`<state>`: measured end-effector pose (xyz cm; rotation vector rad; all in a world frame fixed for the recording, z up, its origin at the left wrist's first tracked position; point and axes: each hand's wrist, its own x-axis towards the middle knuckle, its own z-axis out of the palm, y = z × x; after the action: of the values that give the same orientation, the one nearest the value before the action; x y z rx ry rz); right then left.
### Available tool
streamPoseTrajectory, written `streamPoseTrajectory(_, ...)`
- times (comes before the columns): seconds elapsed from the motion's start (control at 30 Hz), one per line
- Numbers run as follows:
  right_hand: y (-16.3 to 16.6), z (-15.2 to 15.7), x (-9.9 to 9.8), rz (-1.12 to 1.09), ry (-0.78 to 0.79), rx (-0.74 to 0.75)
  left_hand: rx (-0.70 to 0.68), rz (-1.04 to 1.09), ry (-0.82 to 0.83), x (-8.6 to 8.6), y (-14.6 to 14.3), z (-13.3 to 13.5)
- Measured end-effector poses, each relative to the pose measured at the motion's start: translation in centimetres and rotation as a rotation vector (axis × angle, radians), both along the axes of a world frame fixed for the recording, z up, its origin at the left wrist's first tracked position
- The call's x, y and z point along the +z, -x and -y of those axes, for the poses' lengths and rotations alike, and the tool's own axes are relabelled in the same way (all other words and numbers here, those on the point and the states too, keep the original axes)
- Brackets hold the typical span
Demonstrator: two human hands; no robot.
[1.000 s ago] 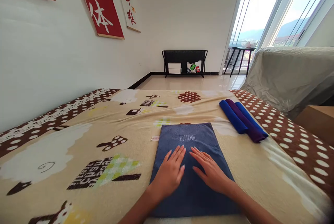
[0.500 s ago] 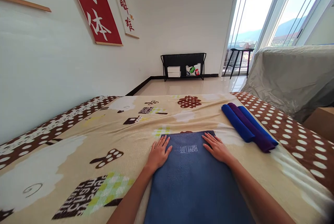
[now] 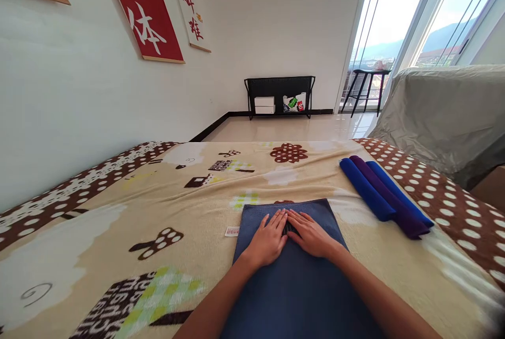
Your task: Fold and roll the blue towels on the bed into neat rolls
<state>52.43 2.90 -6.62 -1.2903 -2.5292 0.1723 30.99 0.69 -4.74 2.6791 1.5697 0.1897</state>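
- The left hand (image 3: 269,240) lies flat, palm down, on the far half of the towel (image 3: 300,286), fingers stretched out and together; it grips nothing.
- The right hand (image 3: 311,235) lies flat beside it in the same way, open and pressed on the cloth, holding nothing.
- The two hands sit side by side near the towel's middle line, their index fingers close to touching, fingertips pointing toward the far edge.
- The towel is dark blue and spread flat on the blanket (image 3: 118,212), its long side running away from the person; its near end passes out of view at the bottom.
- A small white tag (image 3: 232,231) sticks out from the towel's left edge and rests on the blanket.
- Three rolls (image 3: 384,196), two blue with a purple one between them, lie touching each other on the blanket to the right of the towel, apart from it.
- The blanket is beige with brown dotted borders and cartoon prints.
- Beyond it, a black rack (image 3: 279,96) stands against the far wall, with a white box and a bag inside.
- A grey cover (image 3: 442,112) drapes over furniture on the right.
- A red banner (image 3: 144,10) hangs on the left wall.
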Motion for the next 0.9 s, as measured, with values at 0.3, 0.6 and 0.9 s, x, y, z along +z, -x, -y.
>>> streamPoseTrajectory(0.3, -6.8, -3.3, -2.0, -0.019, 0.049, -0.224, 0.323, 0.025, -0.035, -1.4, 5.0, -2.6)
streamPoseTrajectory(0.6, -7.8, -4.1, -1.6, 0.01, 0.058, -0.292, 0.374, 0.032, -0.059, -1.4, 4.9, -3.9)
streamPoseTrajectory(0.9, -4.9, 10.3, 2.2, 0.025, 0.073, -0.048, -0.074, 0.025, -0.11, 2.7, 2.8, 10.3)
